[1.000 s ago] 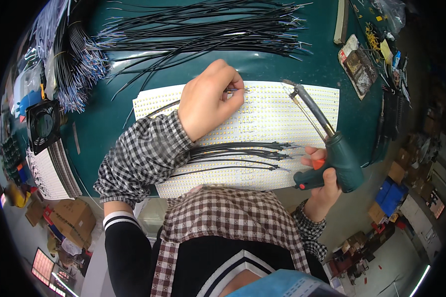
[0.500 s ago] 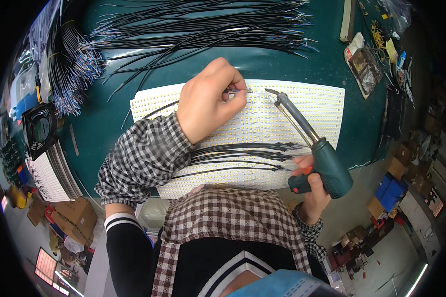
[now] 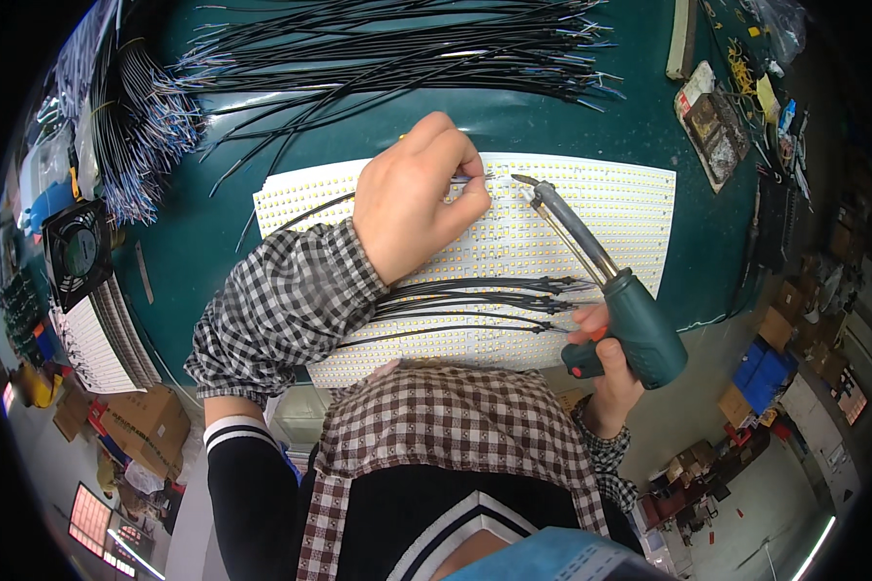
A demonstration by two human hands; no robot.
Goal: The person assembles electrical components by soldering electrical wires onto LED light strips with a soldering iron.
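My left hand [image 3: 419, 198] is closed in a pinch on a black-sheathed cable [image 3: 312, 211], whose thin wire ends poke out past the fingertips. Beneath it lies a white LED board [image 3: 591, 218] covered with rows of small yellowish chips. In my right hand [image 3: 614, 378] is a green pistol-grip soldering iron [image 3: 639, 329], its fingers wrapped round the handle. The iron's dark tip is just right of the wire ends, over the board's upper middle; whether it touches is too small to tell. Several black cables [image 3: 475, 298] lie across the lower part of the board.
A large spread of black cables [image 3: 407, 63] covers the far side of the green table [image 3: 213, 329]. Cable bundles [image 3: 131, 126] hang at the left, above a black fan [image 3: 76, 254] and stacked boards [image 3: 111, 339]. At right lies a stained soldering tray [image 3: 715, 131].
My left hand has shifted slightly right with the cable. The soldering iron's tip has moved a little left, closer to the wire ends.
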